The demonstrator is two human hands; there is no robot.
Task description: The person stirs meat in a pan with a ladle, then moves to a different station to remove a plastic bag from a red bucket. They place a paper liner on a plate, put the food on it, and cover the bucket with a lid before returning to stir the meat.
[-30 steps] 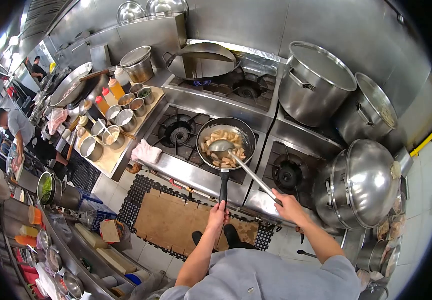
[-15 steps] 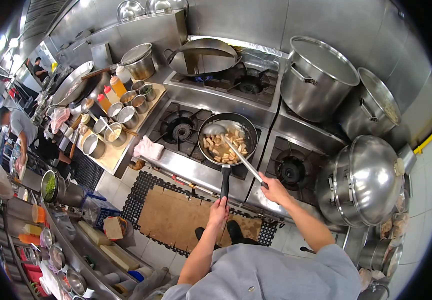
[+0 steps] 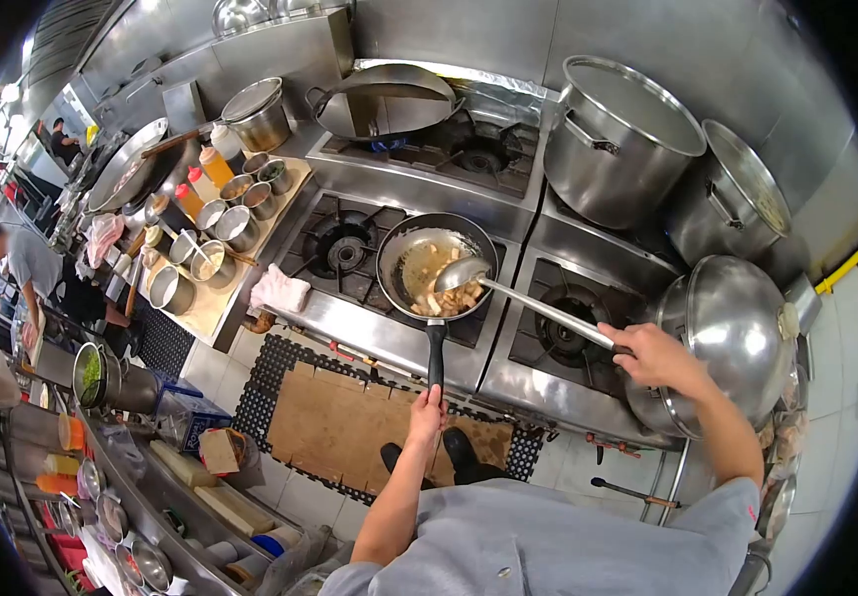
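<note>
A black frying pan (image 3: pixel 416 238) rests over the front middle burner, with pale brown chunks of food (image 3: pixel 427 273) and some liquid inside. Wrapped round the end of its black handle is my left hand (image 3: pixel 427 415). My right hand (image 3: pixel 659 356) grips the long handle of a metal ladle (image 3: pixel 464 272), whose bowl lies among the chunks at the pan's right side. The ladle's handle slants over the front right burner (image 3: pixel 570 323).
A wok (image 3: pixel 386 104) stands on the back burner, two tall pots (image 3: pixel 623 144) at the back right, a large metal dome (image 3: pixel 744 333) at the right. Left are small containers (image 3: pixel 170 288), bottles and a pink cloth (image 3: pixel 280 289). A co-worker (image 3: pixel 31 266) stands far left.
My right hand has moved right and outward, and the ladle's bowl has gone from the pan's upper left to its right side. The chunks have shifted within the pan. The whole view has shifted slightly.
</note>
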